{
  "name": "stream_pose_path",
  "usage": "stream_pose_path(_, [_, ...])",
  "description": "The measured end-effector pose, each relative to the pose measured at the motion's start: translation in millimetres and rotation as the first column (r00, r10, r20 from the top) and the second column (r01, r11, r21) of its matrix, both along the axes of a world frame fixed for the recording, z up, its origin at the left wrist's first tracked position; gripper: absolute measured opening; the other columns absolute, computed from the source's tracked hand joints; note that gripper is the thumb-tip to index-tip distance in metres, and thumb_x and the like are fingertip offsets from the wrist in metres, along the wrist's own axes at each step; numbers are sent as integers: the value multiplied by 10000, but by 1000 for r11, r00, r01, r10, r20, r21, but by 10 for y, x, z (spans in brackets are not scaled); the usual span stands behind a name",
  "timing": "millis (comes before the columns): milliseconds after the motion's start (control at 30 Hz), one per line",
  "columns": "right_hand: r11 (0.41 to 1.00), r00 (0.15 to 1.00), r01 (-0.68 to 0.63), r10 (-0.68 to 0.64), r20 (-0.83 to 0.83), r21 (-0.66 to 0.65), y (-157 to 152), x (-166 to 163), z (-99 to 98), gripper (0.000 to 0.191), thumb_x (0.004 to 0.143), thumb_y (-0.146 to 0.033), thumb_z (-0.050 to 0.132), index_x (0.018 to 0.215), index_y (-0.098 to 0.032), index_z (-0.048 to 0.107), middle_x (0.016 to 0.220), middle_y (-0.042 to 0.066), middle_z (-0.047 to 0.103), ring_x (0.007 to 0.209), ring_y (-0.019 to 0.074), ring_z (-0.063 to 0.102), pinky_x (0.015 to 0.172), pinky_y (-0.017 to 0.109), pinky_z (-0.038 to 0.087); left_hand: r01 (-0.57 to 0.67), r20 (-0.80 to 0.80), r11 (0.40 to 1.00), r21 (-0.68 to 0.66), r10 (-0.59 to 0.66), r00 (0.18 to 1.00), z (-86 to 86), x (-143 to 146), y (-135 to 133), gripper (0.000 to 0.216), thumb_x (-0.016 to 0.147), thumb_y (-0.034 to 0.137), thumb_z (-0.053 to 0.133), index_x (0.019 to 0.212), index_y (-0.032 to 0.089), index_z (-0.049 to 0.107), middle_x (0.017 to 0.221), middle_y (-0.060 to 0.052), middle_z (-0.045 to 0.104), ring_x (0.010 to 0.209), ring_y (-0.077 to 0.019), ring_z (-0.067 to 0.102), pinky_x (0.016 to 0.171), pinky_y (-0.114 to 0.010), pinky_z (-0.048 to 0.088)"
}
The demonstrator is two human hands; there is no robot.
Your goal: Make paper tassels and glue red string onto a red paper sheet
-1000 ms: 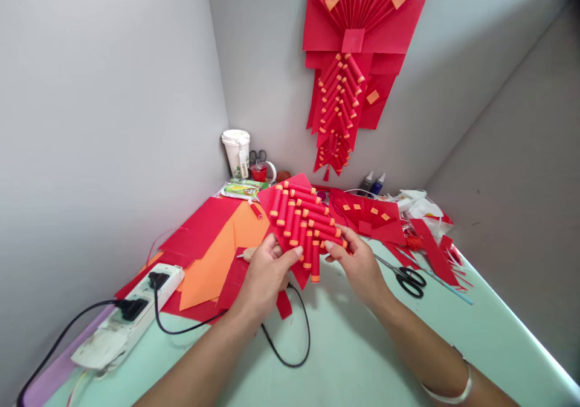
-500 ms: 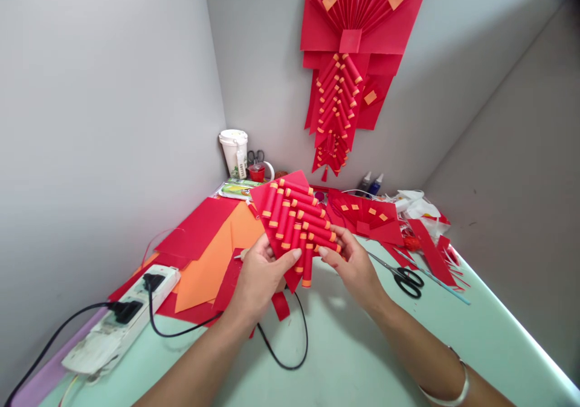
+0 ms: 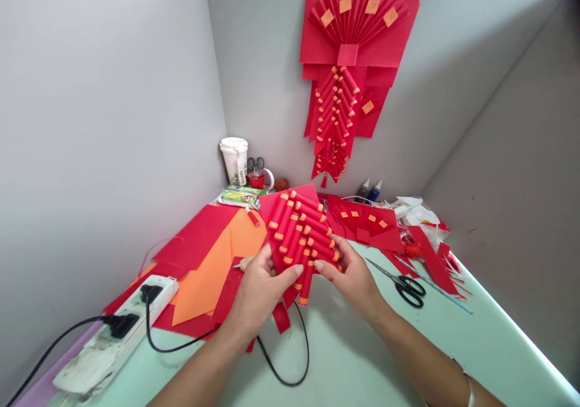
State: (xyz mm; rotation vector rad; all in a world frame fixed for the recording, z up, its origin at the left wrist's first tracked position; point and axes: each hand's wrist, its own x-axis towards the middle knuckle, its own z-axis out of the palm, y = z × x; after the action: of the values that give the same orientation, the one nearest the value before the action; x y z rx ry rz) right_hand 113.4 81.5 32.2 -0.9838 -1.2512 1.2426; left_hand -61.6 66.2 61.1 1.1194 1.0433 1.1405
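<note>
Between my two hands, above the table, I hold a paper firecracker decoration (image 3: 302, 238): a red card with two slanting rows of red paper rolls banded in orange. My left hand (image 3: 266, 280) grips its lower left edge, thumb on the front at the rolls. On the right side my right hand (image 3: 348, 269) pinches the edge, its thumb pressed near the lower rolls. The fingers behind the card are partly hidden. Below it, a small red paper piece (image 3: 281, 317) shows near a black cable (image 3: 308, 346).
Scissors (image 3: 408, 289) and a pale blue stick (image 3: 446, 289) lie to the right. A red fan piece (image 3: 362, 220) lies behind. Red and orange sheets (image 3: 206, 283) and a power strip (image 3: 118, 340) are at left. A finished-looking red hanging (image 3: 356, 26) is on the wall; a white cup (image 3: 234, 160) stands in the corner.
The view has tilted up a little, so the surroundings sit lower in the picture. The decoration has turned slightly and sits a bit lower; both hands keep their hold.
</note>
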Motion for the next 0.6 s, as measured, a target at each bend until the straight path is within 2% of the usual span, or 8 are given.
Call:
stream_pose_path(133, [998, 998, -54, 55, -13, 39, 4, 79, 131, 519, 818, -327, 718, 1278, -289, 480, 1230, 58, 640, 1157, 235, 604, 984, 401, 490, 38, 28, 999, -1, -38, 999, 13, -15, -8, 414, 772, 263, 739, 1144, 182, 576, 1087, -90, 730, 1030, -274, 680, 845, -367, 568])
stream_pose_path(300, [997, 1000, -2, 4, -26, 83, 54, 186, 222, 478, 829, -337, 712, 1259, -298, 508, 1164, 39, 660, 1134, 216, 609, 958, 351, 493, 151, 16, 988, 21, -151, 988, 0, -18, -16, 362, 785, 236, 725, 1116, 180, 591, 1112, -88, 715, 1045, -272, 666, 886, -386, 551])
stream_pose_path(467, [996, 996, 18, -11, -88, 88, 86, 236, 285, 329, 838, -367, 702, 1136, -274, 602, 1116, 37, 692, 1031, 218, 659, 834, 302, 547, 258, -31, 966, -22, -259, 966, 2, 10, -38, 307, 760, 219, 740, 1038, 182, 616, 1088, -72, 717, 1000, -257, 673, 886, -379, 541])
stream_pose_path(600, [996, 992, 74, -68, -110, 51, 61, 216, 308, 301, 807, -375, 731, 1068, -268, 627, 1026, 28, 724, 958, 226, 685, 772, 303, 568, 287, 22, 957, -37, -286, 958, 15, 27, -58, 328, 769, 260, 742, 1065, 185, 621, 1101, -72, 714, 1033, -261, 666, 898, -370, 533])
